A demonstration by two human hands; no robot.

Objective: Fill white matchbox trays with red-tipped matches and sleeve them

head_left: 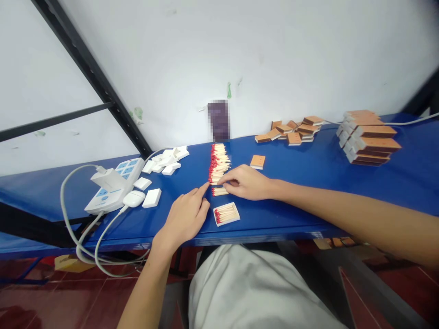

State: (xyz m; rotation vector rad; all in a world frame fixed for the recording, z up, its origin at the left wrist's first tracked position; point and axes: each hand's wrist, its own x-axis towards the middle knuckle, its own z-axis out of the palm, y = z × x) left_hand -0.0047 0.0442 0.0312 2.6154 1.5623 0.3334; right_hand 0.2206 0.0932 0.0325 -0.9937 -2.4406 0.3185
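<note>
A long pile of red-headed matches [219, 162] lies on the blue shelf, heads to the left. My left hand [187, 212] reaches in from the left, its index finger stretched out to the match heads at the pile's near end. From the other side my right hand [247, 183] has thumb and fingers drawn together at the stick ends there; they seem to pinch matches, though the fingertips partly hide them. A small separate row of matches [219, 192] lies just below the fingers. Closer to me sits a white matchbox tray [236, 212] with several matches in it.
White empty trays [168, 157] and a power strip [137, 167] with cables are at left. An orange matchbox cover [258, 161] lies beyond my right hand. More covers [294, 138] are heaped behind, with a stack of matchboxes [372, 137] at right. A wall [291, 59] bounds the back.
</note>
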